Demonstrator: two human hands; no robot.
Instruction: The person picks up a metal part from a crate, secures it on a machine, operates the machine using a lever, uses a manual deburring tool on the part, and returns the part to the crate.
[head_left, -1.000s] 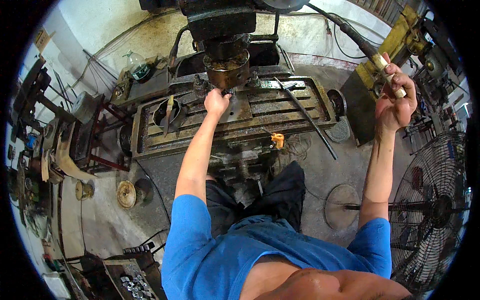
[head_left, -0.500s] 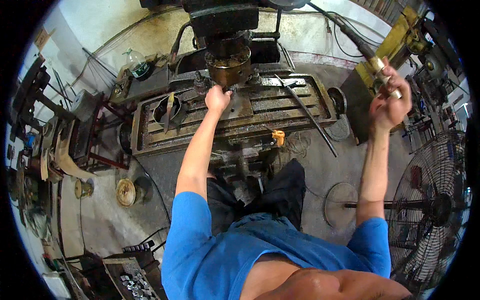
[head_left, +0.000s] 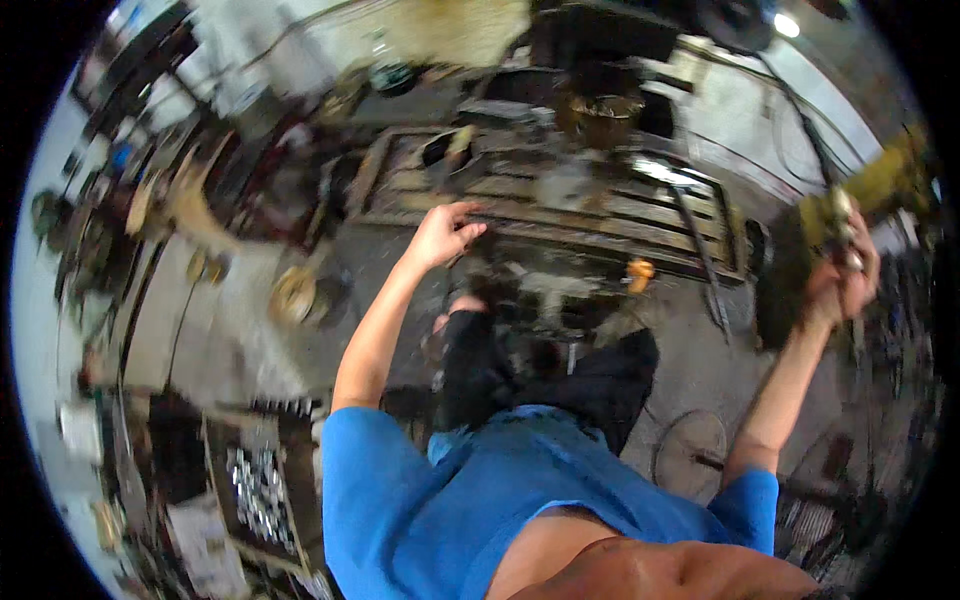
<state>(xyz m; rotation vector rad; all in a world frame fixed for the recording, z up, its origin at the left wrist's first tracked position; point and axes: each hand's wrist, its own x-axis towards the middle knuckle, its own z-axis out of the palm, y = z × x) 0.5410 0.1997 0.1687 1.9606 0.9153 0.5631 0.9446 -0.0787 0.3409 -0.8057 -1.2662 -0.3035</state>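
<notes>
Gripping lever handle [head_left: 842, 204] at right in curled right hand [head_left: 845, 282], presumably for leverage; holding left hand [head_left: 438, 238] half-spread, apparently empty, by slotted table's [head_left: 560, 234] near edge.

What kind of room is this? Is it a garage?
It looks more like a metalworking shop. There's a big slotted metal table with a dark machine over it, a pile of small shiny metal pieces, and a long lever in the person's right hand.
</notes>
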